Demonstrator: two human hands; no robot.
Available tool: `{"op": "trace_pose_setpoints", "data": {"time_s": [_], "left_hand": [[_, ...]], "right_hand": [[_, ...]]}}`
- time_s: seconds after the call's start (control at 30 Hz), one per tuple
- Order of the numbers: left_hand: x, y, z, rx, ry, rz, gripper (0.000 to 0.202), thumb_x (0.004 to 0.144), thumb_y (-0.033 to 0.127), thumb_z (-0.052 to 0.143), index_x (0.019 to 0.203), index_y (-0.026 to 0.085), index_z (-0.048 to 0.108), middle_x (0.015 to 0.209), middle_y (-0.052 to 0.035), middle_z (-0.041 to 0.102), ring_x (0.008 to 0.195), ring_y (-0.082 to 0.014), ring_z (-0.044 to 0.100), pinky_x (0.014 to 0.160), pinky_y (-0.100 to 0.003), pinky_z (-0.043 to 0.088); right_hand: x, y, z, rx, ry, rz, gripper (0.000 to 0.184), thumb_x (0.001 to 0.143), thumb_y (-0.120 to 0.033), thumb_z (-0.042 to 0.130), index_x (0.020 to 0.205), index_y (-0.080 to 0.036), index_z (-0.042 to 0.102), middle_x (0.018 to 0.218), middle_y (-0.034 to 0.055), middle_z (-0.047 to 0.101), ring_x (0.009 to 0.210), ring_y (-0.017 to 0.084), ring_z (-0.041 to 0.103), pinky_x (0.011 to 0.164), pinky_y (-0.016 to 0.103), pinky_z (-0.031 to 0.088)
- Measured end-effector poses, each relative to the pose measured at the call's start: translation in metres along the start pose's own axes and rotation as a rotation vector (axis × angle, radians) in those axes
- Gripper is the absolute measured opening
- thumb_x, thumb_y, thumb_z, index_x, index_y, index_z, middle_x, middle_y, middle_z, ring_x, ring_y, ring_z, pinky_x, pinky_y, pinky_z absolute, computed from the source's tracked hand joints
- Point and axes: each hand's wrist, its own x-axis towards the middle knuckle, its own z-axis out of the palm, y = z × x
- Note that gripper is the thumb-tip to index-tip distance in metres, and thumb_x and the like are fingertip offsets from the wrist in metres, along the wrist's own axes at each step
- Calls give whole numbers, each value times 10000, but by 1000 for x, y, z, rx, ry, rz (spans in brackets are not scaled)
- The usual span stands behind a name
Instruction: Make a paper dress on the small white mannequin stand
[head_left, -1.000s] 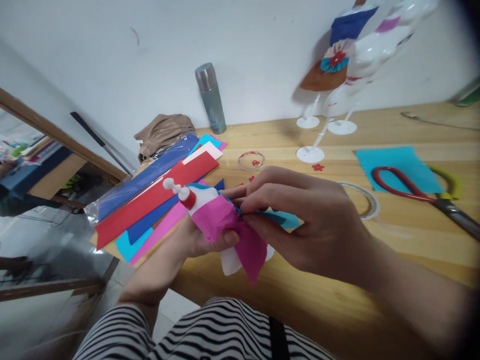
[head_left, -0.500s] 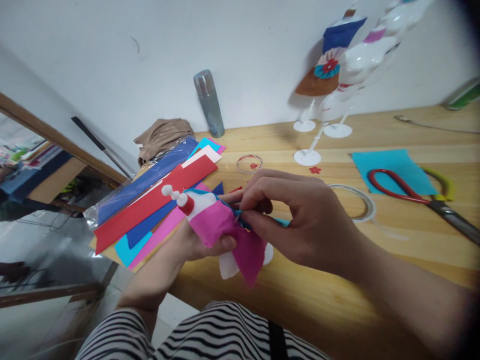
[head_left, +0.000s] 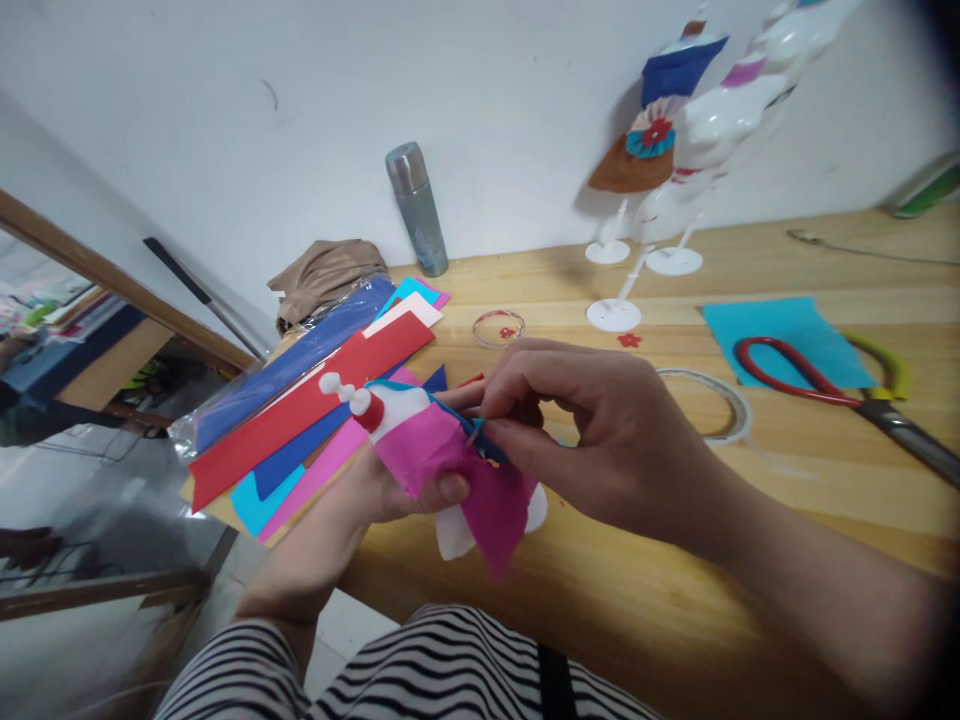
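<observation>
My left hand (head_left: 405, 492) is wrapped round a small white dress form (head_left: 399, 410), which lies tilted with its knobbed neck toward the upper left. Magenta paper (head_left: 420, 450) covers its front, a red band circles its neck, and blue paper (head_left: 450, 408) runs along its far side. My right hand (head_left: 600, 430) is closed in a pinch at the form's waist, on a bit of blue paper (head_left: 475, 428). Part of that paper is hidden behind my fingertips. White paper (head_left: 454, 534) shows below the magenta piece.
Coloured paper strips (head_left: 315, 400) lie at left beside a brown cloth (head_left: 326, 280). A flask (head_left: 417, 210) stands by the wall. Several dress forms (head_left: 667, 130) stand at back right. Scissors (head_left: 825, 385) rest over turquoise paper (head_left: 780, 325), near a tape roll (head_left: 739, 410).
Both hands stay nearly in place. The magenta paper and the dress form have shifted slightly, and a little more light blue paper shows at my right fingertips.
</observation>
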Motion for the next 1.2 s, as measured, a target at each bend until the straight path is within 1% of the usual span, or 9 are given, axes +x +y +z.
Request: {"op": "trace_pose_setpoints", "data": {"time_s": [0.17, 0.3, 0.4, 0.53, 0.63, 0.73, 0.8, 1.03, 1.2], "left_hand": [[-1, -5, -4, -10, -78, 66, 765, 753, 521, 840, 1443, 267, 630, 1496, -119, 629, 1395, -409, 571, 1139, -515, 509], [-3, -4, -3, -36, -35, 86, 699, 781, 506, 825, 1423, 293, 646, 1487, -107, 638, 1390, -404, 578, 1142, -525, 505], [-2, -6, -3, -31, -51, 68, 727, 764, 518, 837, 1422, 276, 646, 1468, -124, 650, 1366, -416, 596, 1126, -541, 519], [1, -8, -5, -42, -80, 119, 704, 778, 471, 836, 1427, 275, 644, 1457, -128, 658, 1356, -429, 602, 1104, -546, 539], [1, -1, -2, -58, -67, 101, 666, 797, 445, 829, 1414, 265, 654, 1404, -129, 695, 1317, -424, 635, 1081, -535, 558], [2, 9, 2, -78, -67, 64, 660, 808, 482, 820, 1401, 237, 663, 1324, -144, 738, 1245, -411, 686, 1036, -514, 585], [3, 12, 4, -94, -71, 69, 647, 813, 491, 816, 1386, 227, 674, 1307, -152, 744, 1224, -403, 699, 1028, -502, 587], [3, 10, 2, -74, -61, 80, 647, 807, 471, 817, 1388, 226, 669, 1350, -154, 724, 1254, -403, 683, 1048, -511, 580], [-1, 0, -3, -34, -88, 103, 690, 800, 478, 805, 1433, 264, 634, 1462, -126, 656, 1354, -401, 612, 1098, -520, 549]], "right_hand": [[1, 1, -1, 43, -3, 42, 191, 759, -74, 600, 662, -229, 546, 644, -28, 587, 639, 137, 564, 556, 274, 464], [2, 1, 0, 73, -15, 75, 186, 760, -99, 614, 658, -237, 541, 646, -24, 588, 667, 155, 609, 568, 285, 473], [3, 1, -1, 81, -20, 85, 185, 764, -108, 621, 659, -238, 541, 634, -24, 575, 700, 168, 636, 576, 284, 469], [3, 2, -2, 80, -32, 87, 180, 770, -118, 630, 664, -235, 544, 651, -22, 584, 671, 162, 613, 581, 292, 462], [4, 2, -3, 87, -40, 99, 163, 762, -123, 623, 668, -234, 549, 663, -23, 593, 644, 147, 580, 582, 288, 464], [4, 1, -3, 107, -53, 105, 160, 756, -113, 603, 666, -229, 542, 657, -27, 591, 634, 132, 564, 585, 271, 473], [5, 1, -4, 121, -62, 102, 165, 754, -104, 594, 662, -228, 536, 650, -30, 587, 624, 123, 551, 593, 265, 482], [5, 3, -6, 113, -61, 85, 164, 758, -107, 600, 668, -233, 546, 657, -19, 605, 636, 141, 581, 602, 282, 495], [4, 3, -5, 127, -57, 146, 133, 758, -154, 619, 678, -242, 559, 665, -9, 625, 618, 158, 586, 581, 299, 500]]}}
